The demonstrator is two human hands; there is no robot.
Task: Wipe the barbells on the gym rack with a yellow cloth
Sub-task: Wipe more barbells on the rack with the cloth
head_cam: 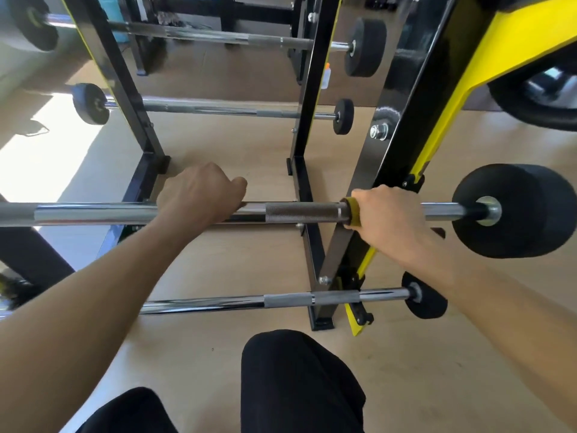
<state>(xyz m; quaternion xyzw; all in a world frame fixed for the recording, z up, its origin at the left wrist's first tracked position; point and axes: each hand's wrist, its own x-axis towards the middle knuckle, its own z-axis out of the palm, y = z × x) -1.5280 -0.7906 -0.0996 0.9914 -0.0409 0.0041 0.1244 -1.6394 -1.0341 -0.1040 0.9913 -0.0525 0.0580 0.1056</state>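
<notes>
Head view. Your left hand is curled over the bar, clamping its smooth chrome section to steady it. Your right hand grasps the cloth wrapped round the same bar, at the end of the knurled section, just beside the rack upright.

Risks, as judged from this position:
- The right hand works next to the upright and its bracket. A stroke toward the weight probably pinches knuckles or snags the cloth there.
- Only a narrow yellow band shows past the fingers. A loose wrap likely slips, leaving bare skin on the knurl.
- The bar can roll under a hard stroke if the left-hand clamp relaxes; the black end weight adds momentum.
- A push along the bar may slide it sideways in its rest.

Condition of the bar: it lies level across the rack in front of your knees, chrome bright and reflective, knurl matte grey. No smear or dust can be made out. A lower bar sits beneath, and two more hang on the far side of the rack.
</notes>
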